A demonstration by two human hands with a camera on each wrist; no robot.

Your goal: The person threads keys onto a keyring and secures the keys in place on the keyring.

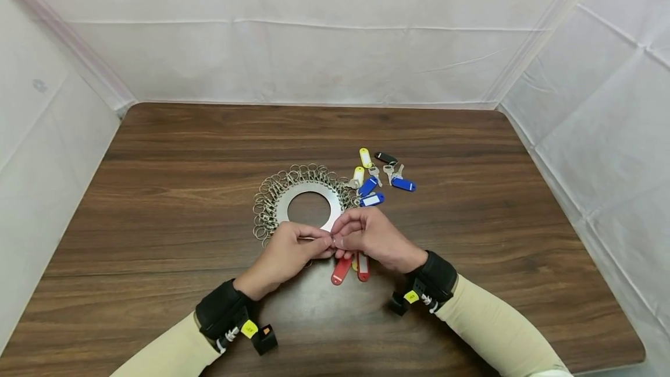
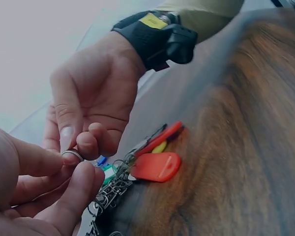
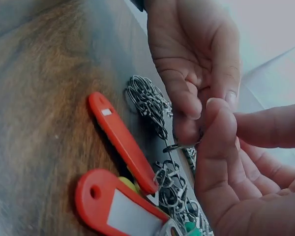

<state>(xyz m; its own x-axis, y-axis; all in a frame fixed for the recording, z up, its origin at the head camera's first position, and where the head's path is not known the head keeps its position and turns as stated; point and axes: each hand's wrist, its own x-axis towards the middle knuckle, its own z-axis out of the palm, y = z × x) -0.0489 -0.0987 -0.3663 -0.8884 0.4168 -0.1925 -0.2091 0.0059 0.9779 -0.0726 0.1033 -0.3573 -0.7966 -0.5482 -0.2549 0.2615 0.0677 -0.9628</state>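
Note:
My left hand (image 1: 293,249) and right hand (image 1: 377,237) meet at the front right edge of a flat silver ring-shaped disc (image 1: 282,208) with many small split rings (image 1: 260,205) around its rim. Between the fingertips of both hands, a small metal split ring (image 2: 73,155) is pinched; the fingers hide most of it. Just in front of the right hand lie two red key tags (image 1: 341,271), side by side on the table. A yellow tag (image 3: 128,185) shows partly beneath them in the right wrist view.
Beyond the right hand, blue key tags (image 1: 403,184), yellow tags (image 1: 364,157) and a black tag (image 1: 386,158) lie with loose-looking keys (image 1: 388,172). A bit of green tag (image 2: 109,174) peeks out beside the disc's rings. White sheeting (image 1: 314,63) stands behind the brown wooden table (image 1: 173,191).

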